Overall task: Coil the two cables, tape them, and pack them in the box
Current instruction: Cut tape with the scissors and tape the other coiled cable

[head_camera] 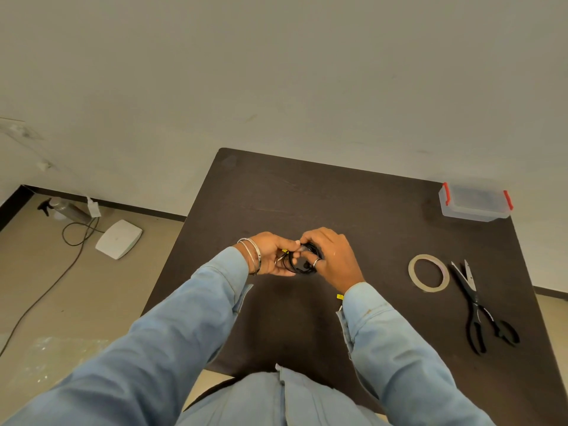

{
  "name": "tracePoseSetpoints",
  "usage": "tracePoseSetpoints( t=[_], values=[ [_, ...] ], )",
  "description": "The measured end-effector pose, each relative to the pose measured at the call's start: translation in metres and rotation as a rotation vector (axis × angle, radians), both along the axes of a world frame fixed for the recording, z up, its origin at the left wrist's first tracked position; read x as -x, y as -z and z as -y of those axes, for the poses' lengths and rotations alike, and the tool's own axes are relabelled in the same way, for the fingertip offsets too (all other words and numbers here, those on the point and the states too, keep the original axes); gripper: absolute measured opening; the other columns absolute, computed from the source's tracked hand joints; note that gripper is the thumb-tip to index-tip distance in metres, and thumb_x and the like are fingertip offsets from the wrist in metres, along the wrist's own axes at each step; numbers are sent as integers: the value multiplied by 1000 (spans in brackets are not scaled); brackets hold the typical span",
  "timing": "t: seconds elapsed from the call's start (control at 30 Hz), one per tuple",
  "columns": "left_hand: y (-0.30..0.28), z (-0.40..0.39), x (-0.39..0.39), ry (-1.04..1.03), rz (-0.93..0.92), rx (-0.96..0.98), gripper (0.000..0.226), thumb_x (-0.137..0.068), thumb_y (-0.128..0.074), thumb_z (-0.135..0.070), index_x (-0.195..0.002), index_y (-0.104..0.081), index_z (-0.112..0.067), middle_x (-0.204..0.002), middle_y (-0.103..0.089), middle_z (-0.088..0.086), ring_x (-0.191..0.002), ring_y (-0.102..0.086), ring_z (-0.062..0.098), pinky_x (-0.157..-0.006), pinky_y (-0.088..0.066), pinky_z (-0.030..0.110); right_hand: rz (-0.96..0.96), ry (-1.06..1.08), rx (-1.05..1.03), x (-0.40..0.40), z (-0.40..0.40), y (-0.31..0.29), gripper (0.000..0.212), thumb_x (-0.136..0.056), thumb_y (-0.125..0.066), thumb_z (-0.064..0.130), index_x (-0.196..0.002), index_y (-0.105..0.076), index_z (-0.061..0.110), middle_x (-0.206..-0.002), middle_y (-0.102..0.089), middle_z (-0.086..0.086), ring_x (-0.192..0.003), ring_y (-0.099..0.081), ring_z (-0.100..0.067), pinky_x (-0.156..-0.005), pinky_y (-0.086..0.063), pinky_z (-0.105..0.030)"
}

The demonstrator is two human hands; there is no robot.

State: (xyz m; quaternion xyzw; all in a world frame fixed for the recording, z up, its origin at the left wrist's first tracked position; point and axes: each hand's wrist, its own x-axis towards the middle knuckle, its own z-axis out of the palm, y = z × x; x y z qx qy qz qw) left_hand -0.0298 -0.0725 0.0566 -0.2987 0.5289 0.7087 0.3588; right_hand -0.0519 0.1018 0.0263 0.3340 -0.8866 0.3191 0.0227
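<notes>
At centre frame, above the dark table, both hands meet around a small black cable coil. Left hand, bangles at the wrist, cups the coil from the left with fingers curled under it; right hand, ring on one finger, closes over the coil's top and right side, thumb and fingertips pinching the strands. Grip state: both hands closed on the coil, held between them and raised off the table surface. A yellow tag shows at the coil's left edge beside a thin metallic plug tip; the plug points toward lower left. Coil loops roughly round; plane of the coil cannot be told. A second yellow tag peeks out just beside the right sleeve cuff; what it is attached to is hidden. Clear plastic box with red latches, upper right of the table, lid on; contents cannot be made out. Tape roll lies flat at right of the hands, well apart; black-handled scissors just beside it, blades pointing to the upper frame, long axis running top to bottom.
</notes>
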Motion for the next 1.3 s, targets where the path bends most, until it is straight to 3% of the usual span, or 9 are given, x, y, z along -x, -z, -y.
tracePoseSetpoints(
  t=[0.07,0.2,0.33,0.5,0.63,0.8,1.0,1.13,1.3],
  values=[
    [2,1,0,-27,5,2,12,-89,-61,-17,-90,-63,-6,-65,-63,3,-62,-62,14,-77,-54,42,-21,0,28,1,-1,1,18,-84,-58,32,-95,-65,20,-94,-67,5,-87,-62,-17,-68,-37,-29],
    [8,3,1,-47,-4,5,12,-87,-64,-19,-87,-63,-7,-62,-61,1,-57,-60,11,-81,-55,44,15,4,104,0,-4,3,11,-84,-68,21,-94,-71,17,-92,-70,2,-85,-64,-17,-71,-50,-38],
    [9,3,-1,-25,-28,14,12,-87,-65,-18,-84,-67,-7,-63,-64,1,-61,-60,12,-76,-56,42,52,21,103,1,-3,4,11,-86,-59,25,-93,-68,21,-88,-68,7,-79,-62,-12,-70,-49,-45],
    [14,5,-5,26,-241,205,2,-80,-70,-6,-81,-71,-5,-67,-68,8,-64,-63,18,-72,-57,35,220,77,112,3,-2,4,4,-83,-59,32,-82,-63,31,-78,-61,18,-73,-58,-6,-75,-48,-53],
    [13,6,-4,238,-471,463,7,-75,-75,-5,-81,-74,-9,-62,-68,0,-59,-62,9,-64,-52,21,492,208,45,3,0,-6,17,-79,-69,28,-66,-65,38,-70,-67,14,-77,-63,-10,-85,-46,-50],
    [14,2,-3,367,-605,669,15,-71,-78,-4,-84,-74,-11,-77,-69,0,-73,-62,10,-76,-49,24,1097,317,200,8,2,-24,5,-77,-71,10,-81,-73,7,-63,-59,0,-70,-54,-12,-75,-40,-33],
    [13,-4,-7,290,-714,734,15,-73,-74,0,-87,-74,-8,-89,-73,7,-81,-62,11,-87,-50,24,1662,492,361,9,4,-20,8,-76,-64,14,-71,-66,20,-72,-58,4,-75,-52,-14,-87,-34,-42],
    [19,-6,-13,181,-762,744,16,-73,-74,-2,-87,-75,-10,-86,-71,2,-83,-62,12,-85,-49,23,1772,564,437,6,9,-10,15,-75,-51,13,-70,-62,23,-74,-56,6,-79,-49,-14,-83,-34,-40],
    [24,0,-16,132,-766,717,34,-80,-70,-5,-107,-70,-24,-84,-69,-6,-81,-61,6,-84,-45,13,1663,635,546,-2,10,1,12,-88,-54,19,-80,-63,23,-73,-53,2,-64,-44,-13,-72,-38,-35]
  ],
)
